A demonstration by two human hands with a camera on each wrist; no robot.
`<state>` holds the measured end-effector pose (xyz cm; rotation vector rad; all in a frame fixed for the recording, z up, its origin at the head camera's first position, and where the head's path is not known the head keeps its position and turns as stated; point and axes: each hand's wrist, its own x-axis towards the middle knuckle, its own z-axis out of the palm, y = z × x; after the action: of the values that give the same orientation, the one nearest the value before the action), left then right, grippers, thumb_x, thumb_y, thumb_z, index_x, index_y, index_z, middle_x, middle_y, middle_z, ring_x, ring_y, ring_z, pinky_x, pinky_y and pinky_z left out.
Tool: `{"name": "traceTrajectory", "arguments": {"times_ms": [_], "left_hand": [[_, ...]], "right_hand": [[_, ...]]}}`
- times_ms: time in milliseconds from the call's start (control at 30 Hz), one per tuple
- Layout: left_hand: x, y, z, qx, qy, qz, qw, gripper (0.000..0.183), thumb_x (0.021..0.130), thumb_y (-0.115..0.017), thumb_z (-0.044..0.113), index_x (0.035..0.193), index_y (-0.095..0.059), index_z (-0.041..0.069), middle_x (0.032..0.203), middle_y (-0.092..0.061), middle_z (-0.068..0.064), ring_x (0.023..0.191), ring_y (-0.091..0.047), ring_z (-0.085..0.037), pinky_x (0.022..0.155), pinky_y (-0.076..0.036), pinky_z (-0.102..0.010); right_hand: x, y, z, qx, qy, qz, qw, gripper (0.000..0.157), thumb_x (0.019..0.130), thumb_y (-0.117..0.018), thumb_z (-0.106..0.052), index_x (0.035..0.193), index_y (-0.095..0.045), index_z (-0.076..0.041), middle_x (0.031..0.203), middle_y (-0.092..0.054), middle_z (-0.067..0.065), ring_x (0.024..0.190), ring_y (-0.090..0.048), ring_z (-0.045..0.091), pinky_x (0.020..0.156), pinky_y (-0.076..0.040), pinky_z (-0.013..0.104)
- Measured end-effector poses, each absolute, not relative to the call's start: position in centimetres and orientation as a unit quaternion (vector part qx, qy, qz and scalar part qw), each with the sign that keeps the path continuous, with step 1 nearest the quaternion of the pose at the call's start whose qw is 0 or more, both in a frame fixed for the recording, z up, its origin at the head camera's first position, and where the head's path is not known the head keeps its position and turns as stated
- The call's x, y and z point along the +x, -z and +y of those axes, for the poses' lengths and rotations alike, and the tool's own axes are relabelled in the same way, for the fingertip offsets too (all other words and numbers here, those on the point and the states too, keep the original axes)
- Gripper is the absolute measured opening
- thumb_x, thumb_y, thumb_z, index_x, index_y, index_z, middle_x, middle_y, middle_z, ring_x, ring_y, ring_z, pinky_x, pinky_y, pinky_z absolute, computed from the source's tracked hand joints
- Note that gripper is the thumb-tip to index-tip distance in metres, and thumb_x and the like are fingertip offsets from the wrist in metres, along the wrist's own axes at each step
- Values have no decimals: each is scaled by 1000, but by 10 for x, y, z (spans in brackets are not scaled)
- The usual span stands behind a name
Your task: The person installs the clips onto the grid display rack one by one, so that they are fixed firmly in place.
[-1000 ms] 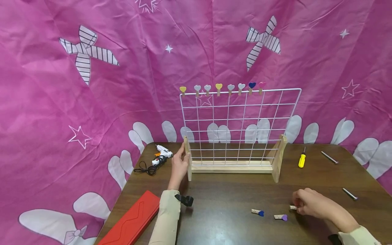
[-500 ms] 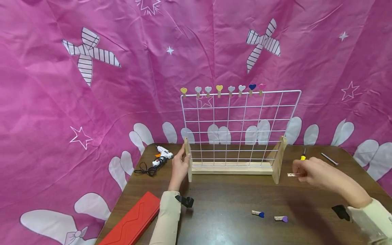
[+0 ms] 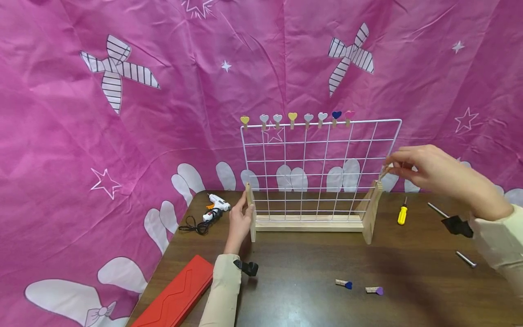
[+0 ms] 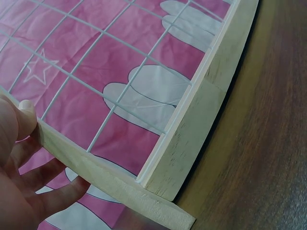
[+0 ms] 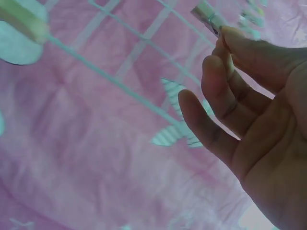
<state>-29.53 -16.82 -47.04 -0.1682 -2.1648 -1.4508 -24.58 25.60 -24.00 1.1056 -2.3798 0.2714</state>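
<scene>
A white wire grid rack on a wooden stand (image 3: 309,226) stands on the table. My left hand (image 3: 239,221) grips its left wooden side post (image 4: 86,167), thumb on the near side and fingers behind. My right hand (image 3: 441,177) is raised by the grid's right edge, pinching a small wooden clothespin (image 5: 206,17) between thumb and index finger; the other fingers are loosely bent. Heart-topped clothespins line the top bar, from a yellow heart clothespin (image 3: 244,120) at the left end to a pink heart clothespin (image 3: 349,115) right of the middle.
On the table lie a blue heart clothespin (image 3: 344,284) and a purple heart clothespin (image 3: 374,290). A yellow screwdriver (image 3: 402,215) and a metal rod (image 3: 466,259) are at the right. A glue gun (image 3: 219,202) and red case (image 3: 175,293) are at the left. Pink cloth (image 3: 184,113) hangs behind.
My right hand has picked a clothespin up from the table and carried it up and away from me to the grid's right side. My left hand has stayed on the post.
</scene>
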Motion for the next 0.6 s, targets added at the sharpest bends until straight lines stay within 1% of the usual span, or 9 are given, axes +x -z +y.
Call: {"name": "traceTrajectory", "arguments": {"times_ms": [100,167,267,367,433,533,600], "left_hand": [[-295,470,-167,-59,539,-799,262,52,90,-58,5,139,-43,10,115,-61,-19,100,-60,-26,82,-51,-39],[-295,470,-167,-58,543,-796,261,52,90,-58,5,139,-43,10,115,-61,-19,100,-60,-25,82,-51,-39],[-297,471,-167,-59,548,-794,257,51,90,-58,5,139,-43,9,114,-62,-19,99,-60,-24,82,-51,-38],[-297,472,-167,-61,550,-793,253,51,90,-58,5,139,-42,9,114,-62,-19,99,-60,-24,82,-51,-38],[-297,471,-167,-60,550,-794,252,52,90,-58,5,139,-42,9,115,-61,-19,99,-60,-25,82,-51,-39],[-297,472,-167,-58,548,-795,253,51,90,-58,6,139,-42,9,116,-60,-20,99,-60,-26,81,-51,-40],[-297,472,-168,-60,547,-795,255,51,90,-58,5,139,-42,9,116,-60,-20,98,-60,-27,80,-52,-40]], "right_hand": [[-248,219,247,409,-74,-865,281,29,70,-74,4,92,-68,-14,81,-61,-12,65,-54,5,57,-44,21],[-250,208,240,400,-61,-864,300,26,72,-73,3,91,-69,-14,82,-60,-9,63,-54,9,54,-44,28],[-253,191,232,373,-43,-869,322,21,74,-72,-1,90,-69,-15,83,-56,-4,58,-51,13,48,-40,34],[-258,175,224,355,-30,-871,337,17,78,-68,-1,88,-68,-15,86,-52,2,54,-50,18,42,-36,35],[-262,166,220,345,-28,-874,341,17,79,-63,0,85,-68,-15,90,-51,5,55,-52,22,41,-35,36],[-269,156,212,334,-26,-879,339,19,79,-57,2,82,-67,-15,93,-51,5,58,-54,25,42,-35,38],[-274,150,207,327,-25,-884,333,20,79,-57,1,79,-67,-15,93,-51,5,60,-55,26,43,-36,39]]}}
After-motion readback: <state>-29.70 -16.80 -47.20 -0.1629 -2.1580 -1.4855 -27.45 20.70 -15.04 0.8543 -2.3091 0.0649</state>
